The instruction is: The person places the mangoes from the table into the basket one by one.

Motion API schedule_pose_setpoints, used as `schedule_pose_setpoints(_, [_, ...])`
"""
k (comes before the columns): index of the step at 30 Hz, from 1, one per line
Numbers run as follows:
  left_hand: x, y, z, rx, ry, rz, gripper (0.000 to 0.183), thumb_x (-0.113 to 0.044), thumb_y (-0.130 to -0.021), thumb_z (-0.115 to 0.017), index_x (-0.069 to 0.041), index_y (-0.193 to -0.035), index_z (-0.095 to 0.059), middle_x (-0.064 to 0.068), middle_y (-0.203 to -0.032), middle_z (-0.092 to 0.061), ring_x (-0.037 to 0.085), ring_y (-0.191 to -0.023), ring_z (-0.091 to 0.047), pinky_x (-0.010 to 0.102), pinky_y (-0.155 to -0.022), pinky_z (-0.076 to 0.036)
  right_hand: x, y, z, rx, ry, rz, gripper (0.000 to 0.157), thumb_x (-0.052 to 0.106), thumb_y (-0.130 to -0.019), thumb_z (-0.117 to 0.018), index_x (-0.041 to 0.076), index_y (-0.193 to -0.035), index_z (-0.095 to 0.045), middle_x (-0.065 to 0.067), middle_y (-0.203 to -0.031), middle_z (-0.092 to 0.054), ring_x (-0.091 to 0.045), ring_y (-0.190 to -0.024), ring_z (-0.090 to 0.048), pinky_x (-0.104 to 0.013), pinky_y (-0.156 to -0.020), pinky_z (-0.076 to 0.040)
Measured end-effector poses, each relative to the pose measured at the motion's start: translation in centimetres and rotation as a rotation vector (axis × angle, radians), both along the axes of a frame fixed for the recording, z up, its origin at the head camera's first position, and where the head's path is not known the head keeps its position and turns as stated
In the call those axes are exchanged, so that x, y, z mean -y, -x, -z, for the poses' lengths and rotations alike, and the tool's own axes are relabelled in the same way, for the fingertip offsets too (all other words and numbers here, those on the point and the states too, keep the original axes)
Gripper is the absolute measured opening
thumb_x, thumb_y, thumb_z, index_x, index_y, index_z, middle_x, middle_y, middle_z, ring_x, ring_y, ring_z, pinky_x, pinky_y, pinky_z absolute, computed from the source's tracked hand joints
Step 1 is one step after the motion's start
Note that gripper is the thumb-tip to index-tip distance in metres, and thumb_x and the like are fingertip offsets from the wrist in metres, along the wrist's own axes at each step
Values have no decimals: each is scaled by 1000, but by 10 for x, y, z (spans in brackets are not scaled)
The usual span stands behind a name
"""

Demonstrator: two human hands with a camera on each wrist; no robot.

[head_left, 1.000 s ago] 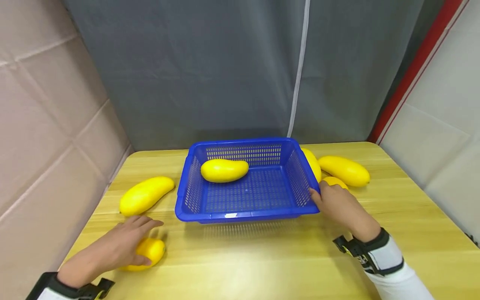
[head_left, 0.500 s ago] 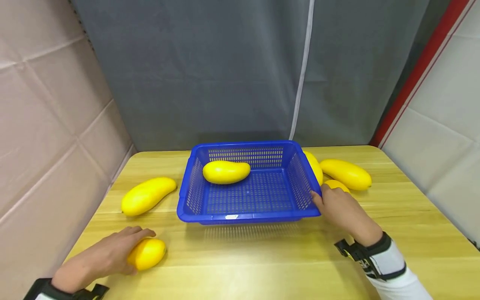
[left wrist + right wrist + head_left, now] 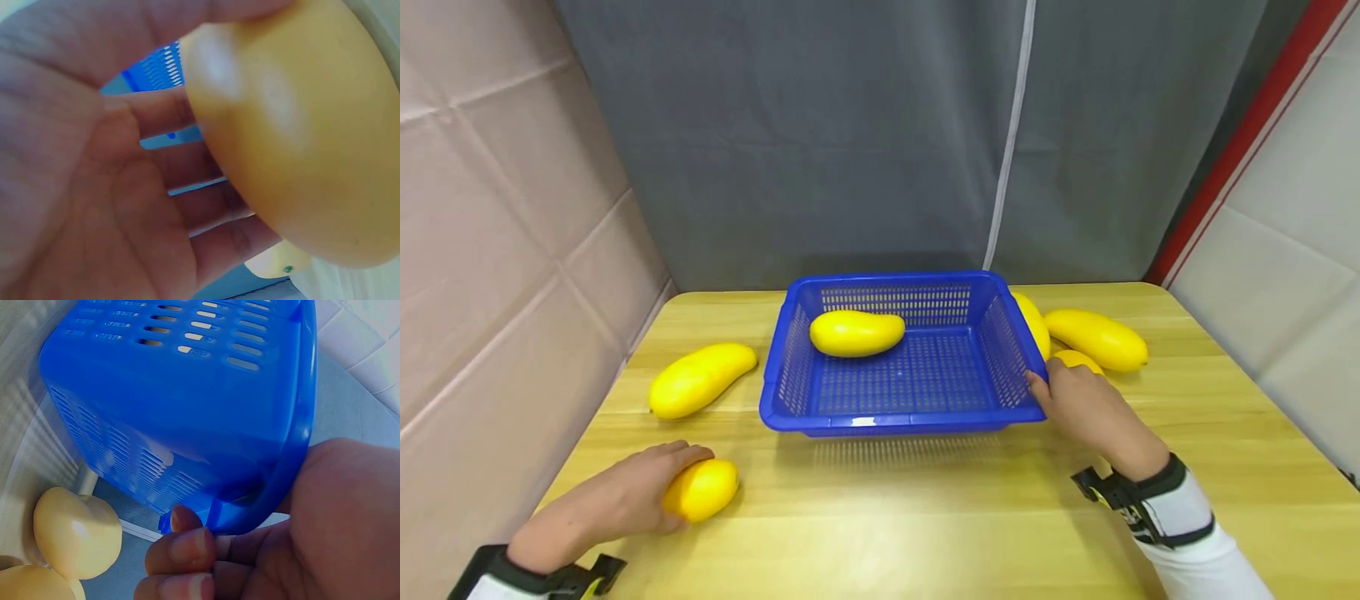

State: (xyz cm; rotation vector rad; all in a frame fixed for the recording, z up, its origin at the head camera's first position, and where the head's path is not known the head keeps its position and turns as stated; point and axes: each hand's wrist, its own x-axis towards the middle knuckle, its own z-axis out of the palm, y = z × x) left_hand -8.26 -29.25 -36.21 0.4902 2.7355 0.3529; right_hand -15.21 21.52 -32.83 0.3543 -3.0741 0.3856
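Note:
My left hand [image 3: 613, 502] grips a smooth yellow mango [image 3: 706, 492] near the table's front left. In the left wrist view, the thumb lies along one side of this mango [image 3: 300, 137] and the fingertips go out of sight behind it. My right hand [image 3: 1093, 418] holds the right front corner of a blue plastic basket [image 3: 940, 420]; the right wrist view has the fingers curled beneath the rim of the basket [image 3: 156, 400]. Inside the basket, towards its back left, lies another mango [image 3: 857, 333].
One mango [image 3: 702, 380] lies left of the basket. To its right are a long mango [image 3: 1097, 340], one partly behind the basket wall [image 3: 1033, 327], and one [image 3: 1078, 360] partly hidden by my right hand. A grey curtain [image 3: 775, 167] hangs behind the wooden table [image 3: 887, 533].
My left hand has gone from reaching over the mango to gripping it, and the mango has turned slightly. My right hand keeps its hold on the basket; the view has shifted a little.

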Motion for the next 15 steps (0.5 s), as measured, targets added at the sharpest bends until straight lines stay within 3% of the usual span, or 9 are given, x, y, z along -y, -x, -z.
schedule_pose_setpoints(6, [-6,1,-12,-76,3,44,74,-26,-58,-89,0,-120,-59,16,-111,-59,31,-93,-59,52,-83,-48,-1,-2,0,16,6,2,38,28,-99,-47,-10,-96,-52,-11,-68,-49,-27,-59,-52,-40,-52,-43])
schedule_pose_setpoints(15, [-16,7,-44,-287,-24,112,65,-24,-60,-88,-2,-115,-60,7,-104,-53,17,-75,-54,40,-69,-51,1,0,-3,-2,-1,-3,37,27,-99,-47,-10,-94,-52,-11,-68,-48,-27,-58,-51,-40,-52,-42])
